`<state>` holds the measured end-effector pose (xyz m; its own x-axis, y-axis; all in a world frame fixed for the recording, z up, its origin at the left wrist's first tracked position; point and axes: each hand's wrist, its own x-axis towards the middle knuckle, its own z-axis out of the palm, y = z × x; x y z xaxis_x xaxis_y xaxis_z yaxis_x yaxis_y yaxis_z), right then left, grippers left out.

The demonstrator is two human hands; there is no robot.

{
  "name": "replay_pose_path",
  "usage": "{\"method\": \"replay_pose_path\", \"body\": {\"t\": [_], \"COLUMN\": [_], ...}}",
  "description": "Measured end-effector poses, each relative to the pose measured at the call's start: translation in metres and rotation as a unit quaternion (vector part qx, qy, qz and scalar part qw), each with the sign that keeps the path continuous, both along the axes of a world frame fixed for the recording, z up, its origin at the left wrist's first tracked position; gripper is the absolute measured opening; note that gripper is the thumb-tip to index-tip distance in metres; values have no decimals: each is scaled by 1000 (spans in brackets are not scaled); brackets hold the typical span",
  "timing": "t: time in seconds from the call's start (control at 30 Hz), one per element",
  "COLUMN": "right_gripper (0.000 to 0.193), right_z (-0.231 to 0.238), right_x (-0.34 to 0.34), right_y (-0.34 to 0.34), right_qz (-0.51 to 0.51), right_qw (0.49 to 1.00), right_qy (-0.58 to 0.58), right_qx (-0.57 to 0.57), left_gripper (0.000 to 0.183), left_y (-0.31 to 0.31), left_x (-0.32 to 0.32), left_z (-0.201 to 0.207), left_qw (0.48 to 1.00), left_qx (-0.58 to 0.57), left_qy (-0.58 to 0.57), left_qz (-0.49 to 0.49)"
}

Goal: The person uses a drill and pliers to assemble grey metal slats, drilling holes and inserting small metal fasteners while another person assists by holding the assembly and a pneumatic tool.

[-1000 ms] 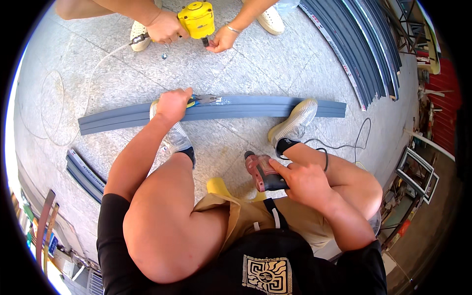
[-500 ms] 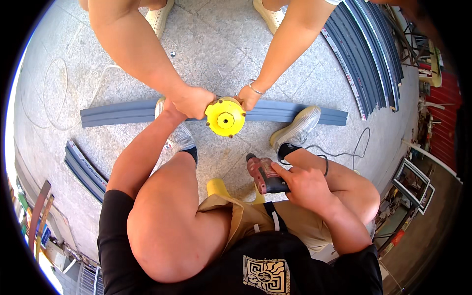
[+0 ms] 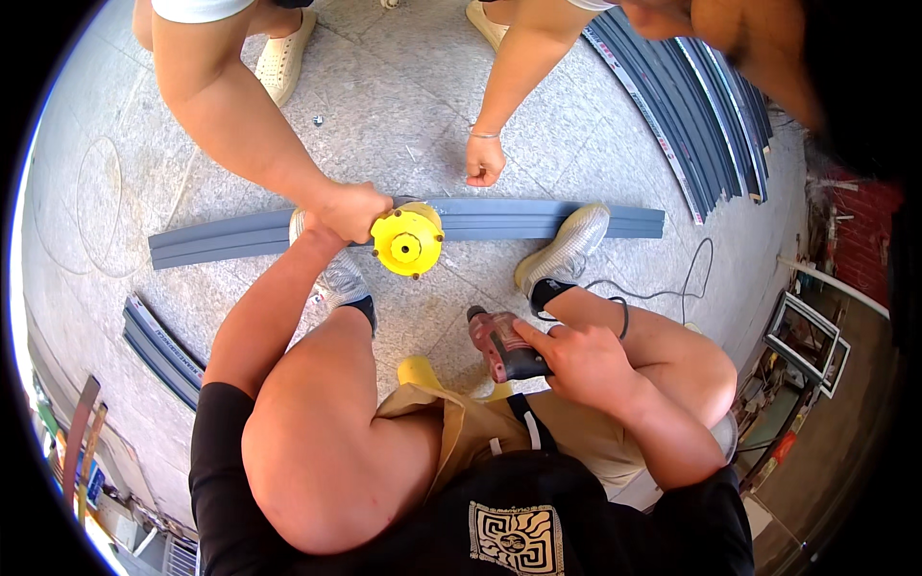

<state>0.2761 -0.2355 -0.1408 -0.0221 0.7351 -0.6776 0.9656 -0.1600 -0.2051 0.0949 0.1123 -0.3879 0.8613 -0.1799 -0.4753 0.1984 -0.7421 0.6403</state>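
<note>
My right hand (image 3: 588, 367) is wrapped round the handle of a red and black power drill (image 3: 499, 344), its chuck pointing away from me. My left hand (image 3: 322, 233) is low by the long grey ribbed strip (image 3: 538, 219) on the floor; its fingers are hidden beside a co-worker's hand (image 3: 351, 208). That hand grips a yellow power tool with a round, bolted end (image 3: 406, 245), which stands over the strip. The co-worker's other hand (image 3: 485, 161), closed and wearing a bracelet, hovers beyond the strip. Both my shoes are at the strip.
Stacked grey strips (image 3: 663, 106) lie at the far right, and shorter ones (image 3: 158, 350) at the left. A dark cable (image 3: 696, 278) loops on the floor to the right, near a white-framed panel (image 3: 805, 336). A yellow stool leg (image 3: 419, 371) shows between my legs.
The co-worker's braceleted hand has left the yellow tool and drawn back beyond the strip. The view has shifted slightly. My right hand still holds the drill.
</note>
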Motion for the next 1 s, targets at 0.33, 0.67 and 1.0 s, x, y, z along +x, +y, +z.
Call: {"method": "replay_pose_path", "body": {"t": [0.33, 0.67, 1.0], "right_gripper": [83, 78, 63], "right_z": [-5, -5, -10], "right_x": [3, 3, 3], "right_y": [-9, -8, -13], "right_qz": [6, 12, 36], "right_qw": [1000, 1000, 997], "right_qy": [-10, -4, -14], "right_qx": [5, 23, 60], "left_gripper": [12, 42, 51], "left_y": [-30, -33, -36], "left_x": [-18, -40, -53], "left_z": [-11, -58, -132], "left_qw": [954, 920, 849], "left_qx": [179, 268, 511], "left_qy": [-175, -208, -133], "left_qz": [163, 198, 27]}}
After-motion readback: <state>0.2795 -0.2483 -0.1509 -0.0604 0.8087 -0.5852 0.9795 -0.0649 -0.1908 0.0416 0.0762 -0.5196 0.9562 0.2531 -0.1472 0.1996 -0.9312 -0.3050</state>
